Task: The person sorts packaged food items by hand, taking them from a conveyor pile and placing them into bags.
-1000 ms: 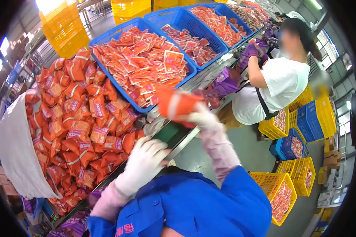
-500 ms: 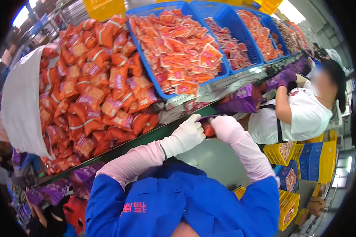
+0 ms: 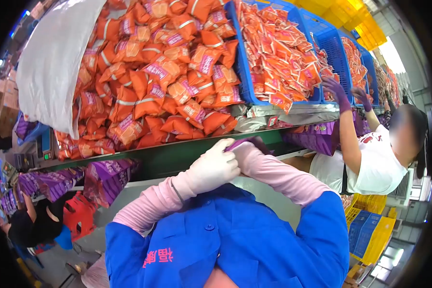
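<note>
My left hand (image 3: pixel 211 165), in a white glove, is closed on the rim of a purple bag (image 3: pixel 255 142) in front of my chest. My right hand (image 3: pixel 245 152) reaches into the mouth of this bag, its fingers hidden by the bag and my left hand. Pink sleeves cover both forearms. Just beyond is the green conveyor belt (image 3: pixel 170 161). A large heap of orange snack packets (image 3: pixel 163 72) lies past it, spilling from a white sack (image 3: pixel 55 67).
Blue crates (image 3: pixel 247 81) of small orange sachets (image 3: pixel 278 53) line the far side. At right, a co-worker (image 3: pixel 369 163) in purple gloves reaches toward the crates beside another purple bag (image 3: pixel 317 137). More purple bags (image 3: pixel 108 180) stand along the belt at left, near a red chair (image 3: pixel 79 216).
The heap and crates have shifted right and up in view. My right hand has moved from the bag's rim into its mouth. The co-worker's hands have risen toward the crates.
</note>
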`<state>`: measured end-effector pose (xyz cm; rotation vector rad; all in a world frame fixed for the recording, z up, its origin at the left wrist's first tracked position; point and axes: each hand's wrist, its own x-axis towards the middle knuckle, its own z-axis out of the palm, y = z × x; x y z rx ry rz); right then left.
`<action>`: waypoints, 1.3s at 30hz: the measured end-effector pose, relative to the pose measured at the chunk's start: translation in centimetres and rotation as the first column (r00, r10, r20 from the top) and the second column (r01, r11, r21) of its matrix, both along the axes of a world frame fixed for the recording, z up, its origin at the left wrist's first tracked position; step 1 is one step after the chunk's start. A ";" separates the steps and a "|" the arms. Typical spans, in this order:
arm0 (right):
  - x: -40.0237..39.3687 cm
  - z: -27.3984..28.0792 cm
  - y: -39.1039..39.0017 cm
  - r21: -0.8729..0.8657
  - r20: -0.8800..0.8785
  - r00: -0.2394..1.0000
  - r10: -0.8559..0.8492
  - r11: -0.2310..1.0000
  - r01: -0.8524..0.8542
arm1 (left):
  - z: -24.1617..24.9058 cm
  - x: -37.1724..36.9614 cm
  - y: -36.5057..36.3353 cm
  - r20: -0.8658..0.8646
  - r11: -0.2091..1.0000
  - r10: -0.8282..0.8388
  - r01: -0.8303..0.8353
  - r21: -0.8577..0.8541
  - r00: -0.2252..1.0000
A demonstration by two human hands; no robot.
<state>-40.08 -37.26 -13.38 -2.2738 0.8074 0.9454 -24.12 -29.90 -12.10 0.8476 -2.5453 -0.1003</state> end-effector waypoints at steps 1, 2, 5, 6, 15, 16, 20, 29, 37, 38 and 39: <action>1.1 -0.4 0.9 0.014 -0.001 1.000 0.006 1.000 -0.006 | -0.5 0.0 0.8 0.045 0.995 -0.079 0.081 -0.051 0.996; 2.2 -0.8 1.6 0.024 0.028 1.000 -0.011 1.000 0.010 | -1.1 0.3 1.5 0.093 0.981 -0.154 0.164 -0.105 0.984; 5.5 -1.5 -0.1 -0.015 0.126 0.991 -0.038 0.999 0.040 | -2.2 4.0 2.3 0.128 0.994 -0.106 0.103 0.028 0.986; 6.1 -2.3 1.2 0.014 0.152 0.986 -0.068 0.998 0.067 | -1.3 5.4 3.0 0.175 0.995 -0.085 0.073 0.074 0.981; 8.6 8.0 -3.3 0.420 0.392 0.684 -0.615 0.781 0.462 | 0.7 15.3 7.5 0.182 0.962 0.225 -0.248 0.117 0.957; 8.8 3.8 -5.5 0.163 0.585 0.676 -0.448 0.882 0.443 | 0.1 15.4 7.8 0.185 0.947 0.272 -0.297 0.124 0.944; 12.3 -12.8 -8.5 -0.150 0.432 0.812 -0.391 0.857 0.493 | 0.8 15.2 8.2 0.203 0.917 0.339 -0.371 0.145 0.918; 2.9 -6.5 -6.7 0.550 0.700 0.072 -0.710 0.601 0.579 | 5.8 6.8 2.2 -0.029 0.974 0.127 -0.119 0.193 0.991; -24.9 9.4 6.0 0.765 0.639 -0.602 -0.479 0.476 0.434 | 3.5 -14.9 -5.6 -0.118 0.929 -0.367 0.359 -0.084 0.923; -25.2 9.2 5.9 0.764 0.641 -0.597 -0.483 0.476 0.435 | 2.4 -17.0 -6.2 -0.052 0.919 -0.360 0.344 -0.193 0.932; -25.2 8.7 5.9 0.746 0.659 -0.529 -0.536 0.369 0.555 | 0.4 -18.9 -7.2 0.024 0.925 -0.293 0.290 -0.245 0.956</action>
